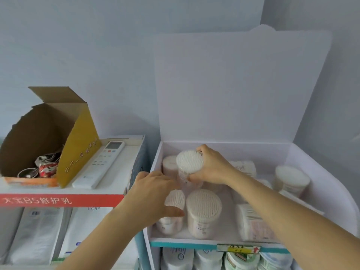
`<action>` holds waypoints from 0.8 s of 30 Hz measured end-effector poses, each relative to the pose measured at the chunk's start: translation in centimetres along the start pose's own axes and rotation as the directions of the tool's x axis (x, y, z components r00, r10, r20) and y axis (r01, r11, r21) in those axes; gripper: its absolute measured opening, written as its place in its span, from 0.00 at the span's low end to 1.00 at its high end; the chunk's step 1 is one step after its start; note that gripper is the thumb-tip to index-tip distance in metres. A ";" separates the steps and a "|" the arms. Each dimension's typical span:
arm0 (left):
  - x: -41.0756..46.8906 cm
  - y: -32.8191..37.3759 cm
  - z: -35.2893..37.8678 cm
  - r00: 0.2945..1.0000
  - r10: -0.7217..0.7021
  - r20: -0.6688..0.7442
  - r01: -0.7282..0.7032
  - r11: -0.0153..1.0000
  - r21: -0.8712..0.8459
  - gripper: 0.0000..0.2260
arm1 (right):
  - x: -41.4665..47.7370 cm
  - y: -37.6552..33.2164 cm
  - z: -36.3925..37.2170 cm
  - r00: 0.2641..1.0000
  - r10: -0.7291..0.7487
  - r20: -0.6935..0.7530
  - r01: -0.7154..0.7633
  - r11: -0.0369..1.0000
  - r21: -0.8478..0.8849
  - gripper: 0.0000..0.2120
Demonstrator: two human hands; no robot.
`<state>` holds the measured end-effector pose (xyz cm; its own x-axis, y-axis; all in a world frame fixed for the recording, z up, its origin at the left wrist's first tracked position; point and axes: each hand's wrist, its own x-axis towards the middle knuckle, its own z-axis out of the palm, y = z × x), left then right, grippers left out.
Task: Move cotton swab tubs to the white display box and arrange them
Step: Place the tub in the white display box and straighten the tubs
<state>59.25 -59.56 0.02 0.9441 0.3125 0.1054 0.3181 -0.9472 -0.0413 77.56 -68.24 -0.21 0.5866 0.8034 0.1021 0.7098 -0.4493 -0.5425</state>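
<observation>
White display box [253, 151]: on the right, open, lid flap upright against the wall.
Brown cardboard box [39, 133]: on the left shelf top, torn open, small wrapped bits inside.
Red label strip [58, 200]: along the front edge of the left shelf.
White remote [101, 164]: flat, just beside the cardboard box, between it and the display box.
Right hand [212, 166]: inside the display box, back-left area. Curled round a swab tub [190, 162], thumb on the near side, fingers on the far side. Tub raised above the others, swab tips toward the camera.
Left hand [153, 193]: at the front-left corner, over the front-left tub [175, 199]. Thumb on the near side, fingers stretched across the far side, blurred. Gripping or only touching: cannot tell.
More tubs upright in the box: front-centre tub [203, 205] just beside the front-left one, back-left tub [169, 164] partly hidden by the held one, right tub [292, 178] well apart near the right wall.
Flat packs [253, 221]: lying between the centre and the right.
</observation>
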 end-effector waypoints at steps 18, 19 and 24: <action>1.3 2.2 -0.2 0.984 -0.030 0.176 -0.016 0.967 0.255 0.26 | -4.9 5.0 -6.5 0.961 0.062 0.269 -0.032 0.993 -0.118 0.31; 1.3 2.4 -0.4 0.988 -0.026 0.152 -0.014 0.967 0.255 0.27 | -5.9 5.4 -7.4 0.947 0.077 0.313 -0.040 0.992 -0.121 0.32; 2.1 5.9 -1.4 0.986 0.162 -0.037 -0.158 0.983 0.097 0.26 | -10.9 7.1 -9.1 0.828 0.181 0.530 -0.011 0.951 -0.308 0.41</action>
<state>62.96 -64.61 1.41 0.9793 0.1519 0.1339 0.1720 -0.9730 -0.1540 79.80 -83.78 2.44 0.4078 0.7913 -0.4555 0.7889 -0.5566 -0.2606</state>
